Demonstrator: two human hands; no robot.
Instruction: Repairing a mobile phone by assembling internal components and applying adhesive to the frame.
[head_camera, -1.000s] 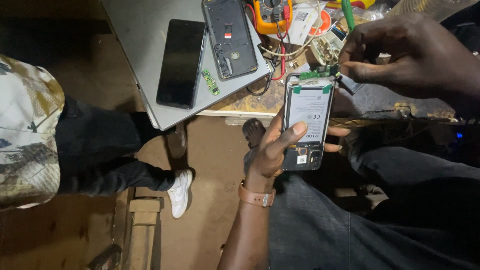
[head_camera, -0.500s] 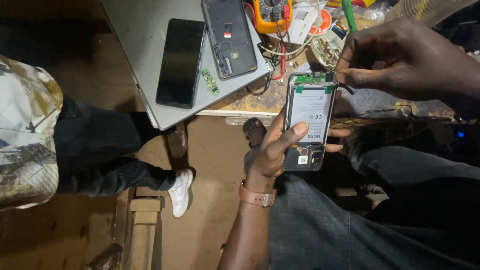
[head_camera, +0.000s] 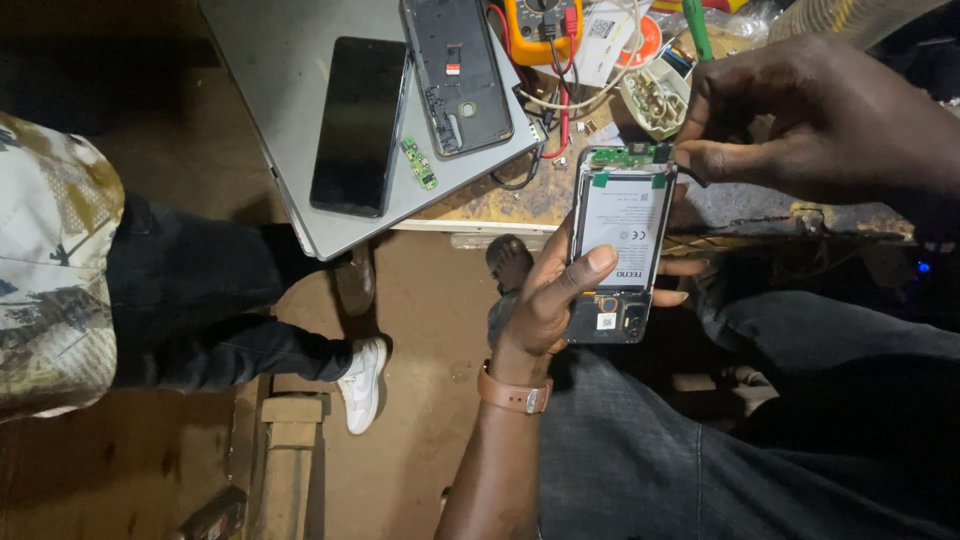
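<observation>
Meanwhile left hand (head_camera: 545, 300) grips opened phone (head_camera: 620, 240), white-labelled battery (head_camera: 622, 228); right hand (head_camera: 800, 120) pinches its top

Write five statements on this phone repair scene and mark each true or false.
1. The left hand holds an opened phone. True.
2. The right hand touches the phone's top end. True.
3. A black phone lies face up on the grey laptop. True.
4. The left wrist is bare. False: it wears a brown watch strap.
5. The small green circuit board lies on the floor. False: it lies on the laptop.
</observation>
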